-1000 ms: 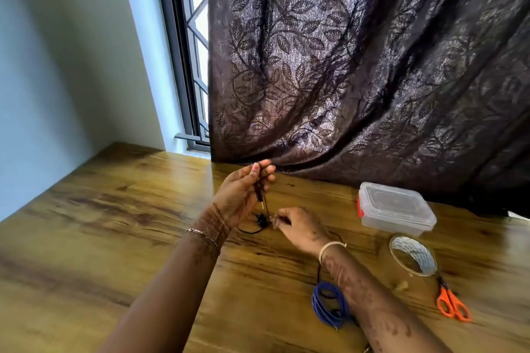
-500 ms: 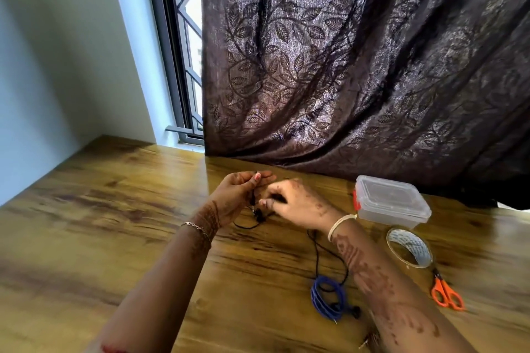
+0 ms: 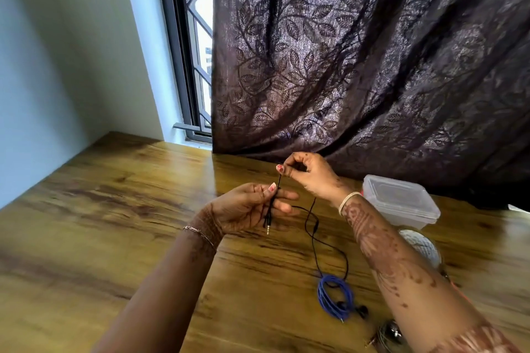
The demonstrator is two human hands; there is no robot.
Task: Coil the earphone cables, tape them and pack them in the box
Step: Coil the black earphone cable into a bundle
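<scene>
My left hand (image 3: 252,209) holds the plug end of a black earphone cable (image 3: 314,232), thumb pressing it against the fingers, with the jack hanging just below the fingers. My right hand (image 3: 309,173) is raised behind it and pinches the same cable between thumb and forefinger. The rest of the black cable trails loosely down the wooden table (image 3: 114,209) toward a coiled blue earphone cable (image 3: 334,299) lying near my right forearm. A clear plastic box (image 3: 401,200) with its lid on stands at the right. My right arm partly hides a roll of tape (image 3: 421,246).
A dark leaf-patterned curtain (image 3: 372,66) hangs along the table's far edge, with a barred window (image 3: 198,51) to its left. A wall borders the table on the left. A small metallic object (image 3: 390,334) lies at the bottom edge near my right arm.
My right hand has risen up and back, drawing a length of black cable out from my left hand. The plug now hangs below my left fingers. The camera has shifted, hiding the scissors.
</scene>
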